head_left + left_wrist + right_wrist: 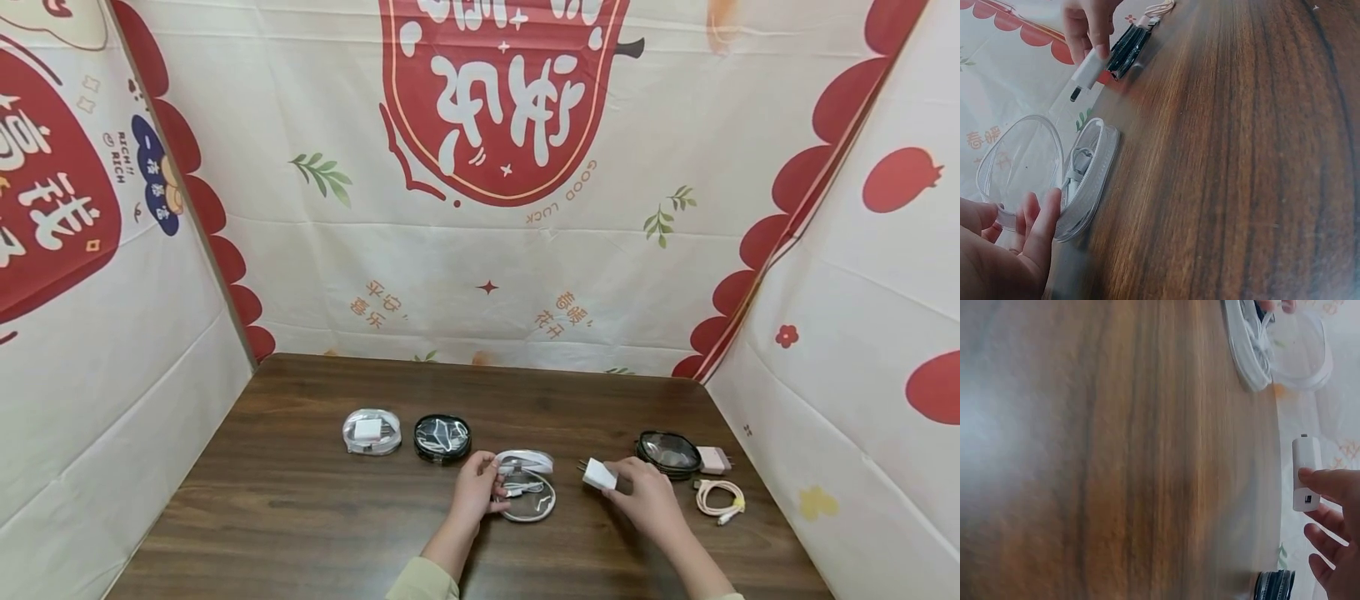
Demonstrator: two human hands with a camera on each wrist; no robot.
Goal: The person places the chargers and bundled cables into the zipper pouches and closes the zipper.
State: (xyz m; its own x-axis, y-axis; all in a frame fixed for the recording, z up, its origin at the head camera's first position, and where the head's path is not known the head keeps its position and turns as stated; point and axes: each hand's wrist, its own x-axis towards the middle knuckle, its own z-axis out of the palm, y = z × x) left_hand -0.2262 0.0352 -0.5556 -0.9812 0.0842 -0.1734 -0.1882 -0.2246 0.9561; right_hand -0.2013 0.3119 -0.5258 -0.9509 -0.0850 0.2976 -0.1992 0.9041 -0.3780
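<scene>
My left hand [474, 492] holds the rim of a small round clear zip case [1100, 181], whose clear lid [1025, 119] stands raised. Inside the case lies a coiled white cable [1075, 175]. To the right, my right hand [647, 496] pinches a white charger plug [600, 474] between thumb and fingers, above the table. Its prongs point left toward the case. A port shows on the plug's end in the right wrist view.
On the brown table [300, 517], a clear case with a white plug [367, 430] and a black-rimmed case [442, 438] lie left. At right are another black-rimmed case [667, 454], a pale pink plug [712, 460] and a coiled pinkish cable [703, 498]. Printed cloth walls enclose the table.
</scene>
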